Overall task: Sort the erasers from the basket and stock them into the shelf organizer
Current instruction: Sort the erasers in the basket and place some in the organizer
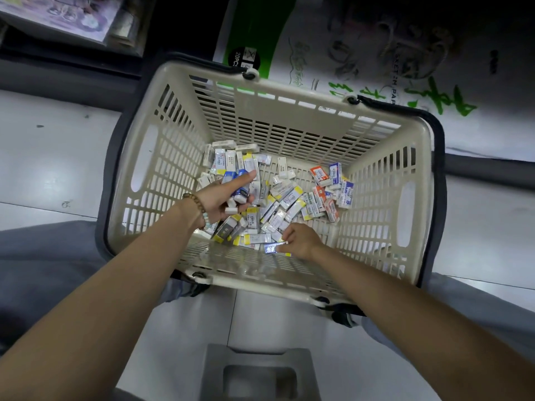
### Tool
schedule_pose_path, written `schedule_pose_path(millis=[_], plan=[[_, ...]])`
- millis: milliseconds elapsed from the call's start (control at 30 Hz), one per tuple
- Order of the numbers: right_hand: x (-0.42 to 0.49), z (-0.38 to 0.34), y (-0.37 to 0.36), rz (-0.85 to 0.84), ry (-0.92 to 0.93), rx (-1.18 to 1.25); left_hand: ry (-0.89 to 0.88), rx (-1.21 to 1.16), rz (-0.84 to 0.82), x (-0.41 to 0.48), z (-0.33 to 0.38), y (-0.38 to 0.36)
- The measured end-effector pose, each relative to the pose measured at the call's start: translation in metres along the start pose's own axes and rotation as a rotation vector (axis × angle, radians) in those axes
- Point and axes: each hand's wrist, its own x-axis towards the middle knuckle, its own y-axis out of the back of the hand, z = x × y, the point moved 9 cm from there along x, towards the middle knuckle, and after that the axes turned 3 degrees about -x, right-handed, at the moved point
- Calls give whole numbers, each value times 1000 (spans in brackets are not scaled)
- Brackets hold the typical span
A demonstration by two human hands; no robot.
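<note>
A cream plastic basket [150, 157] with dark handles stands on the floor between my knees. Its bottom is strewn with several small boxed erasers [285, 198] in yellow, blue, orange and white wrappers. My left hand [223, 198], with a bead bracelet on the wrist, reaches into the basket and grips a small stack of blue-and-white erasers [238, 186], thumb on top. My right hand [299, 240] is low at the basket's near side and pinches one blue eraser [273, 248] between its fingertips. No shelf organizer is in view.
Packs of sketch paper [362, 70] with green print stand behind the basket. A dark shelf base [58, 70] runs along the upper left, with printed sheets [66, 15] on it. A grey stool [260, 371] shows at the bottom. The floor is pale tile.
</note>
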Motion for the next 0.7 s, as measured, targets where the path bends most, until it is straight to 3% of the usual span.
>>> schedule_pose_path(millis=[167, 333, 400, 500, 633, 700], plan=[[-2, -7, 21, -32, -70, 195, -7, 65, -42, 3, -1, -3], [-21, -36, 71, 0, -59, 822, -64, -40, -29, 4, 7, 1], [-27, -53, 84, 27, 11, 935, -77, -39, -33, 3, 8, -2], [-34, -75, 77, 34, 67, 938, -100, -32, -68, 1, 9, -9], [-34, -81, 54, -59, 100, 991, -98, -15, 5, 0, 7, 3], [-31, -66, 39, -123, 65, 835, -93, -14, 48, 0, 7, 10]])
